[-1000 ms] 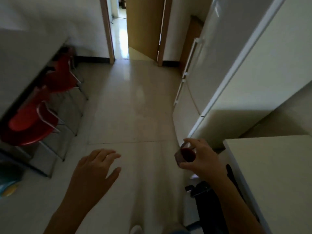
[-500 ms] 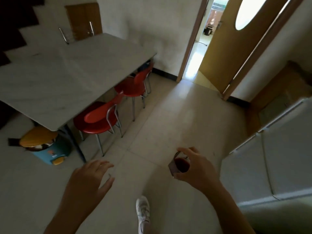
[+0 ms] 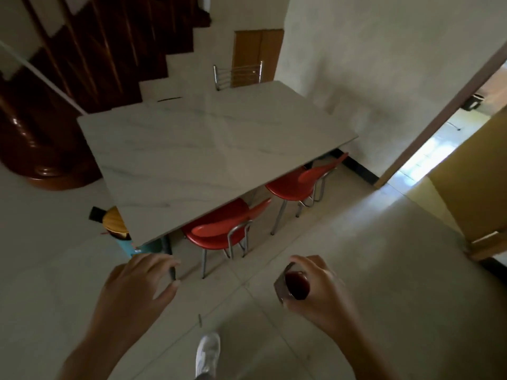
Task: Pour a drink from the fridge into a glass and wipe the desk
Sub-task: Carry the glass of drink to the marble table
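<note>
My right hand [image 3: 319, 292] grips a small glass [image 3: 293, 284] holding a dark red drink, carried above the floor at the lower right. My left hand [image 3: 137, 289] hangs free at the lower left with its fingers loosely bent and nothing in it. The desk, a long table with a pale marble top [image 3: 192, 149], stands ahead of both hands, and its near corner is just beyond my left hand. Its top looks bare.
Two red chairs [image 3: 219, 229] [image 3: 299, 182] are tucked under the table's right side. A blue bin with a yellow lid [image 3: 116, 223] sits by the near left corner. A dark wooden staircase [image 3: 55, 91] rises at the left. An open doorway [image 3: 439, 144] lies at the right. My white shoe [image 3: 207, 352] is below.
The view has swung left from the fridge and doorway to the table, which is now closer and centred. My right hand still carries the glass; my left hand stays empty.
</note>
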A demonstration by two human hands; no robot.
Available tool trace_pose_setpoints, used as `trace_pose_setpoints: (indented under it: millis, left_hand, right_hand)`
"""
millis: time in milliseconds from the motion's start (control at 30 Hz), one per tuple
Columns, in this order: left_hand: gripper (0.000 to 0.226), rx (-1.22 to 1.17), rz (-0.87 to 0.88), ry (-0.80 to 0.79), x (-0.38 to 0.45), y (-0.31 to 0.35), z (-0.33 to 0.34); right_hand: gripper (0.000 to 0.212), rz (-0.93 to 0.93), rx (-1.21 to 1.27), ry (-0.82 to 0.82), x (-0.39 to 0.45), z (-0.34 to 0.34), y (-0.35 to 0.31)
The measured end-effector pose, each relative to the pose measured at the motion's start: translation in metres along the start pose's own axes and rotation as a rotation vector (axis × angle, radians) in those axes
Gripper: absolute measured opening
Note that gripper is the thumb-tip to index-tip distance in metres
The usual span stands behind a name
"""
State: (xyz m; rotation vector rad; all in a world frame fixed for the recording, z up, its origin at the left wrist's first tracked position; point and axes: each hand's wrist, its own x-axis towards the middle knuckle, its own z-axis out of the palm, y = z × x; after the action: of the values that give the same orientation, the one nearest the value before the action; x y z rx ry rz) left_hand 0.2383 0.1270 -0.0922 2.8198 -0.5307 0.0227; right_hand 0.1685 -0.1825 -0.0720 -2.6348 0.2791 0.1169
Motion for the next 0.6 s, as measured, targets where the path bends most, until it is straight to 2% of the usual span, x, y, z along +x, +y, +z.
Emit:
trace_pose_setpoints:
  millis: [233, 433, 600]
  left_hand:
    - [0.045, -0.04, -0.046, 0.017, 0.113, -0.034, 0.019]
    - [0.04, -0.044, 0.038, 0.1, 0.212, -0.054, 0.014]
    - [0.038, -0.063, -0.018, 0.142, 0.261, -0.076, 0.011]
  right_hand:
    - [0.064, -0.061, -0.02, -0.059, 0.141, 0.006, -0.017]
    - [0.064, -0.105, -0.049, -0.049, 0.254, -0.007, -0.045]
    - [0.075, -0.129, -0.028, -0.097, 0.352, -0.008, -0.064]
